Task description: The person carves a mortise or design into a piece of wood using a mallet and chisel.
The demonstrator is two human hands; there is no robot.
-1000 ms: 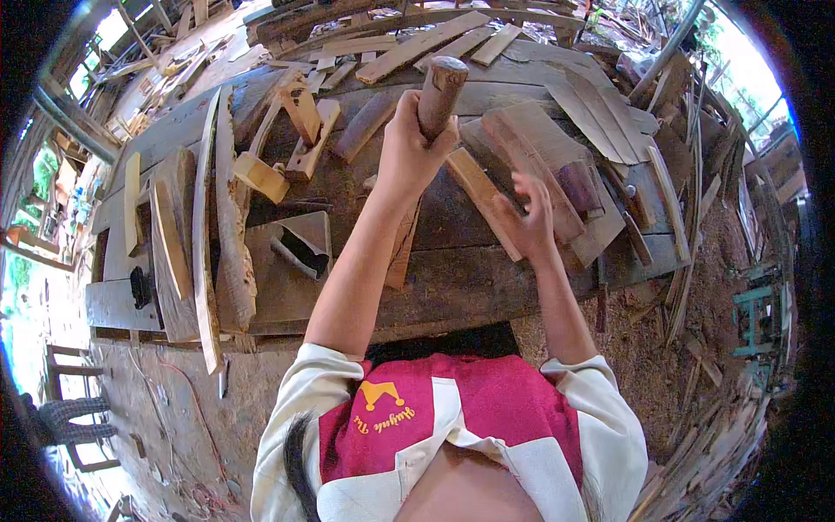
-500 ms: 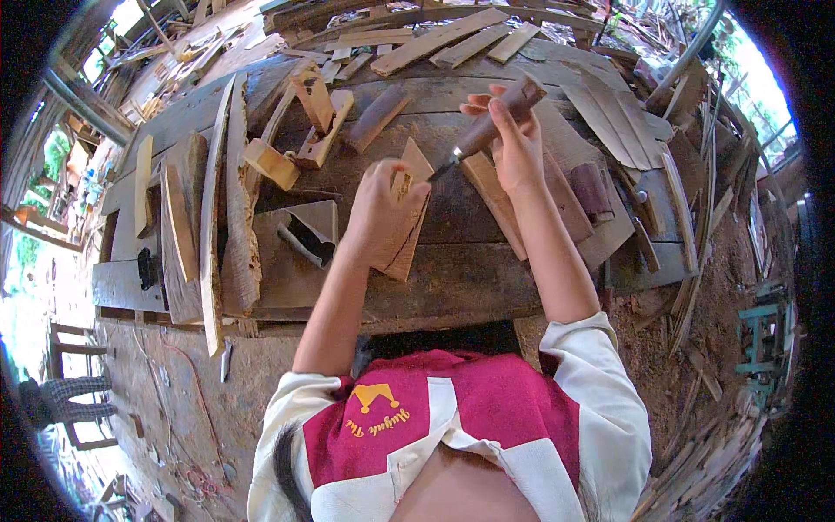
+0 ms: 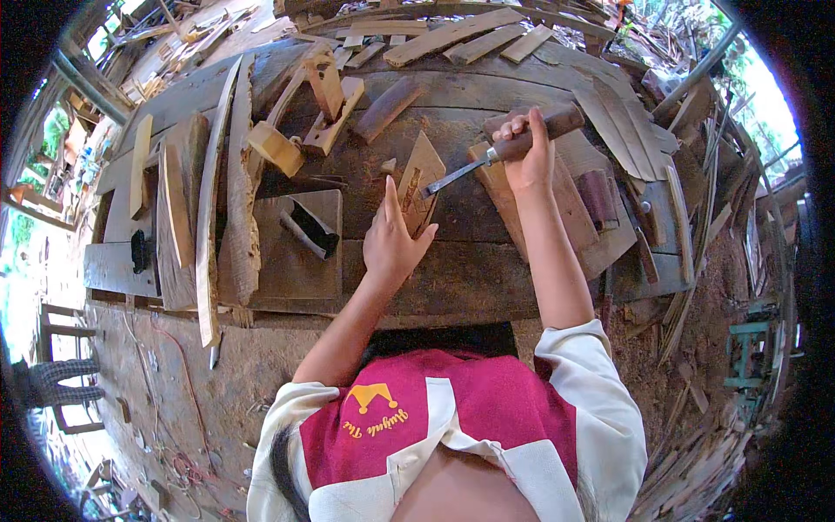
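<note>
My right hand (image 3: 529, 157) is wrapped round the dark wooden handle of a chisel (image 3: 457, 178). Its steel blade slants down to the left, with the tip at a pointed wooden board (image 3: 424, 165). Rough dark marks show on the board's face near that tip. Over the near end of this board lies my left hand (image 3: 391, 239), index finger stretched forward and thumb spread to the right. The palm hides the board's lower part. A small wood chip (image 3: 390, 165) sits just beyond the index fingertip.
Left on the workbench (image 3: 470, 278) are a dark metal-edged piece (image 3: 309, 230), a pale wooden block (image 3: 277, 150), an upright wooden piece on a base (image 3: 325, 83) and long planks (image 3: 213, 191). Flat boards (image 3: 570, 196) lie under my right forearm. Several offcuts (image 3: 452, 36) line the far edge.
My left hand has come nearer and opened its fingers, uncovering the board's upper part. My right hand has shifted slightly right with the chisel, whose blade now shows fully and lies flatter.
</note>
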